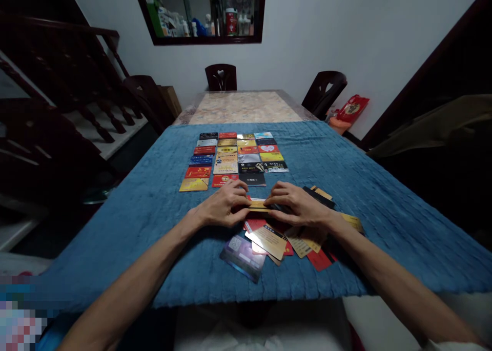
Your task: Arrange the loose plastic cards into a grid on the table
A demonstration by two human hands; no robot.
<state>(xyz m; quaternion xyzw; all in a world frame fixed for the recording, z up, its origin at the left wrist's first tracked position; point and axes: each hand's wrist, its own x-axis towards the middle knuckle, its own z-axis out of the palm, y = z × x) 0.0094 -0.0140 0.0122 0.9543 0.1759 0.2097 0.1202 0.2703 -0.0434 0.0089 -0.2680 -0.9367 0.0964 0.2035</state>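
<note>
Two Hands Pinch a Gold Card Above a Loose Pile

The person's left hand (226,203) and right hand (295,206) meet near the front of a blue cloth (146,207), both closed in a pinch on the held gold card (258,206). The left fingers and thumb have its left end, the right fingers and thumb its right end. The card lies level between them, just over the loose pile; whether a second card sits beneath it cannot be told.

The loose pile spreads under and around the right hand and forearm. In it a beige card (269,241) overlaps red ones, a purple card (243,257) lies at the near left edge, a red card with a dark stripe (321,259) lies at the near right, and a black card (319,198) lies beyond the right wrist.

Past the left hand, cards lie face up in four columns, close together. The nearest row has three: a yellow-gold card (194,185), a red-and-white card (225,180) and a dark grey card (252,180). A card with a white heart (268,148) is in the rightmost column.

The cloth covers the near part of a stone-patterned table (238,106), with a dark wooden chair (221,77) at its far end
</note>
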